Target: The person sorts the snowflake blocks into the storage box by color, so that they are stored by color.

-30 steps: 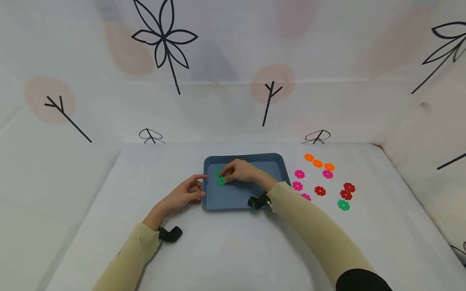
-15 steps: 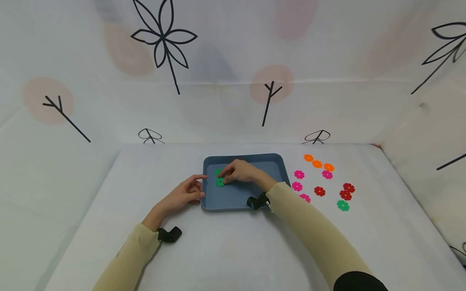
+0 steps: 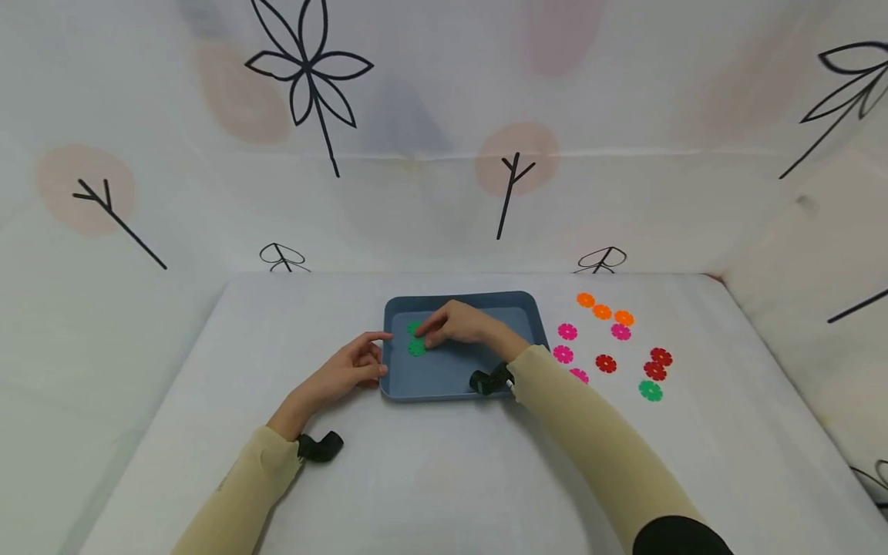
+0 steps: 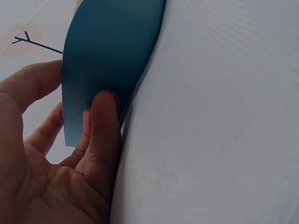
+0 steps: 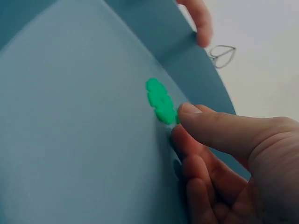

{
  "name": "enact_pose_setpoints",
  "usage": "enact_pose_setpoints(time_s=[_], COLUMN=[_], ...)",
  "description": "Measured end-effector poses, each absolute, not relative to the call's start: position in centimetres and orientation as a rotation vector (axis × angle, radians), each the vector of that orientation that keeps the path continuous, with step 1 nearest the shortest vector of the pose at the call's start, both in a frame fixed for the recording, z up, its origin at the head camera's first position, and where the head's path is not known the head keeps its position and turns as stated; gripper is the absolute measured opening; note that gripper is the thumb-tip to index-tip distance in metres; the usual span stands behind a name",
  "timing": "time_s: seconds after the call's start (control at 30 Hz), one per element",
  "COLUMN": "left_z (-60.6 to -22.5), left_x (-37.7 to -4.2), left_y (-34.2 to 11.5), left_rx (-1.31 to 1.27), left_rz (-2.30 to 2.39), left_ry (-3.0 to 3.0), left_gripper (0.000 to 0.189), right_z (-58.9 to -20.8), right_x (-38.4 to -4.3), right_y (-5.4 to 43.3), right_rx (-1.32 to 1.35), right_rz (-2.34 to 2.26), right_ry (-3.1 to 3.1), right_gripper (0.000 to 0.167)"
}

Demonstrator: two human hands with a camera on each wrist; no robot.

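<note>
My left hand (image 3: 350, 364) touches the left end of a blue tray (image 3: 451, 391). Its index fingertip is at the rim, its thumb at the outer wall, as the left wrist view also shows. Over the tray my right hand (image 3: 461, 324) reaches in, thumb and fingertips together at the green flower-shaped discs near the tray's left end. One green disc (image 5: 161, 100) shows whole in the right wrist view, lying on the tray floor. A sliver of a second, farther green disc (image 3: 414, 328) shows at my right thumb tip; the fingers, pinched there, hide the rest.
Right of the tray on the white table (image 3: 416, 478) lie orange discs (image 3: 602, 311), pink discs (image 3: 567, 331), red discs (image 3: 606, 363) and another green disc (image 3: 650, 391), all flower-shaped. A patterned white cloth wall (image 3: 416, 208) stands behind the table.
Both hands keep nearly the same place at the tray, the right fingers staying at the green discs. The whole head view has shifted slightly to the left.
</note>
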State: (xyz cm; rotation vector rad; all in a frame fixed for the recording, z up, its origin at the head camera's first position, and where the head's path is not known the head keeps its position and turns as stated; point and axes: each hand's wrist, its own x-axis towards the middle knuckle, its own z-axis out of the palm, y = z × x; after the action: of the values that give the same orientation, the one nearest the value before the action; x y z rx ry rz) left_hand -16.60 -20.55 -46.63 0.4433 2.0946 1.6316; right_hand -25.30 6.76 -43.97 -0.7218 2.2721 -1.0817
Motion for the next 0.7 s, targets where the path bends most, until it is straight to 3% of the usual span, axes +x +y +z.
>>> enact_pose_setpoints(time_s=[0.33,0.7], left_z=[-46.7,-46.6], left_x=[-16.8,-16.5], left_y=[-20.5,-20.5], left_rx=[0.46,0.446], left_rz=[1.642,1.632], left_ry=[2.092,2.111], left_gripper=[0.058,0.057], right_z=[-43.1,-41.6], right_x=[-26.4,-25.3], right_y=[8.5,13.0], right_rx=[-0.673,-0.634], right_rz=[-1.171,-1.29], right_ry=[2.201,2.214], right_gripper=[0.032,0.033])
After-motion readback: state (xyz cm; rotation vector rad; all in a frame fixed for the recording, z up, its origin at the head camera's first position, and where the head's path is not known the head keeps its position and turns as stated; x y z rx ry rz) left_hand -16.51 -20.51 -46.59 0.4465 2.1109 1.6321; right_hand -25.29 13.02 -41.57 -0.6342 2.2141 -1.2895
